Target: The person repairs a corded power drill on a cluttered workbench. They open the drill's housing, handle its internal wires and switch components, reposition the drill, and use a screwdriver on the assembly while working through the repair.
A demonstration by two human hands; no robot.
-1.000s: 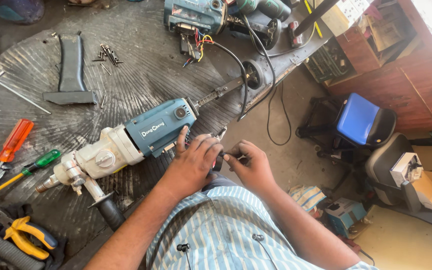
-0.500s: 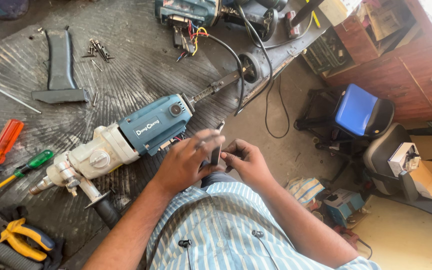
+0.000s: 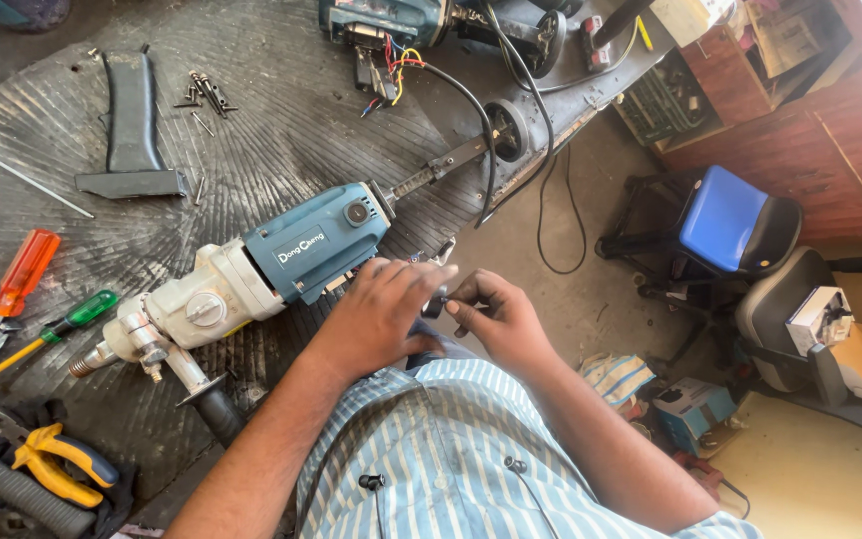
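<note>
Below centre of the head view, at about 6 o'clock from the big drill, the left hand (image 3: pixel 381 314) and the right hand (image 3: pixel 496 319) meet over a small dark part (image 3: pixel 435 301), pinched between the fingertips of both; each grip is curled nearly closed on it, and what kind of part it is cannot be told. That part sits just off the edge of the round ribbed surface (image 3: pixel 281 130), near the rear end of the blue and white power drill (image 3: pixel 251 274), which lies on its side across the surface with its chuck pointing to 8 o'clock and its black side handle (image 3: pixel 214 404) sticking out toward 6 o'clock. At 9 o'clock from the hands lie an orange-handled screwdriver (image 3: pixel 20 274) and a green-handled screwdriver (image 3: pixel 72 314), with yellow-handled pliers (image 3: pixel 57 459) at 8 o'clock. Toward 11 o'clock stands a dark flat bracket (image 3: pixel 132 130), with loose screws (image 3: pixel 202 92) just beside it and a hex key (image 3: pixel 22 175) to its left. At 12 o'clock another opened power tool (image 3: pixel 381 25) shows coloured wires. On the floor at 3 o'clock stands a blue-seated stool (image 3: pixel 735 220)
</note>
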